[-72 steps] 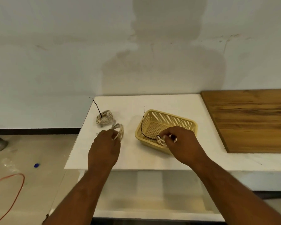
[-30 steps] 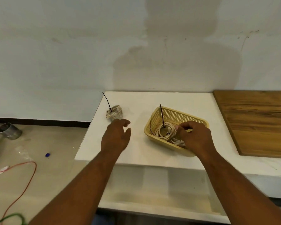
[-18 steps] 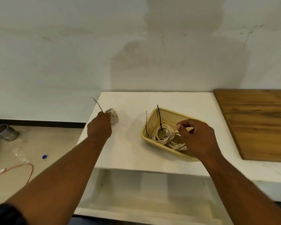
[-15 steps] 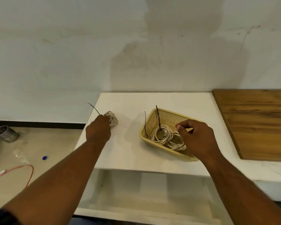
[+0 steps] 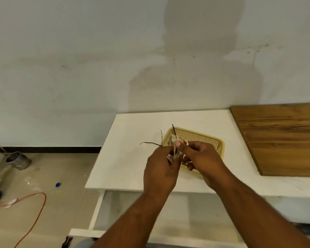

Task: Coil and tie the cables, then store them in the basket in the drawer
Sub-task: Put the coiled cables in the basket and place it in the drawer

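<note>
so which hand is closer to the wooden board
Right. The right hand, over the basket, is left of the wooden board; the left hand, sharing the coiled cable, is further left at the basket's end.

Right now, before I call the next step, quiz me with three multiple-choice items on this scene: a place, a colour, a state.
1. Where does the basket stand? A on a chair; B on the white counter; C on a windowsill.
2. What colour is the basket? A yellow; B blue; C black.
3. How is the cable coil held? A lying free; B by one hand only; C by both hands.
Answers: 1 B, its base rests on the counter; 2 A, its mesh walls are yellow; 3 C, the left hand and the right hand both grip it.
</note>
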